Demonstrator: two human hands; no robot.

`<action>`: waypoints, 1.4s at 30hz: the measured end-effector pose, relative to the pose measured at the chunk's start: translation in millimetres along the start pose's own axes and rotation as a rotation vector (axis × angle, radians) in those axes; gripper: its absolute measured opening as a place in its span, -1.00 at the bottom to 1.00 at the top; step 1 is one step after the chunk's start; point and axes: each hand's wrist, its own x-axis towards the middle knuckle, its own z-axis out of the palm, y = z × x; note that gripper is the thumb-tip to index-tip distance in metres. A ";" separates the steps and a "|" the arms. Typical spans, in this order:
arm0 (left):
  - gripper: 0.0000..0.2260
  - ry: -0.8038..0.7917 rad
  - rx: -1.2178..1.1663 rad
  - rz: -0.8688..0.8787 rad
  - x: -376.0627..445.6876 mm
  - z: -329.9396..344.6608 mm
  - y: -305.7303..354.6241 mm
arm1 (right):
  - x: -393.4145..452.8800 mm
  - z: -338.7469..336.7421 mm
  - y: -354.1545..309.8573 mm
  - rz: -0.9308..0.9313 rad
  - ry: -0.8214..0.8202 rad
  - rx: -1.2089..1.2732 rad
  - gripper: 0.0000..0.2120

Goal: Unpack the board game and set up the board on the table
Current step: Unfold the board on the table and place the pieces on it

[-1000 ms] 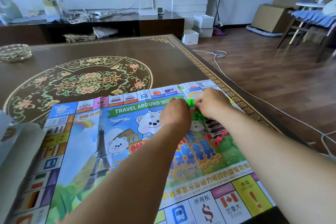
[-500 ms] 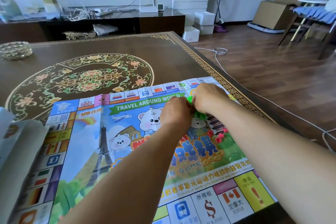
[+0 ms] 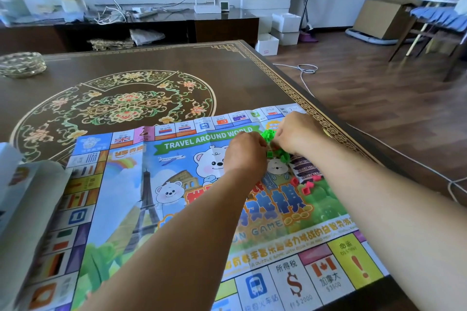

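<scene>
Both our hands, left hand (image 3: 246, 153) and right hand (image 3: 299, 134), pinch small green pieces (image 3: 275, 153) (light, hard, easily scattered) right of centre on the thin, creased board (image 3: 141, 204) on the worktop (image 3: 252, 78).

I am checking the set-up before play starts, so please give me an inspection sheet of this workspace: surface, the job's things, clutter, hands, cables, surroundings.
Surface: dark wooden table with a floral medallion and gold border.
Job's things: paper game board lies unfolded and creased on the near part of the table; green plastic pieces are heaped between the hands; a few red plastic pieces lie loose on the board.
Clutter: stack of glass coasters at the far left; a pale rolled sheet at the left edge, nature unclear.
Hands: left hand and right hand have curled fingers at the green pieces; the grip itself is hidden.
Cables: white cable trails across the floor on the right.
Surroundings: low cabinet, cardboard box, chair.
</scene>
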 end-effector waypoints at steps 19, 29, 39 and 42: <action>-0.85 -0.214 -0.014 0.063 -44.7 -11.8 44.8 | -64.1 -32.3 49.4 -0.023 -0.082 0.150 -0.99; -0.74 -0.252 0.001 0.019 -58.1 -13.6 51.5 | -73.5 -26.0 65.5 -0.046 -0.072 0.236 -0.78; -0.45 -0.272 0.154 -0.169 -25.2 -17.7 31.2 | -32.8 -18.9 54.8 0.039 -0.208 0.193 -0.36; -0.27 -0.307 0.208 -0.142 -11.7 -12.7 34.6 | -24.8 -16.8 43.9 0.002 -0.257 0.112 -0.33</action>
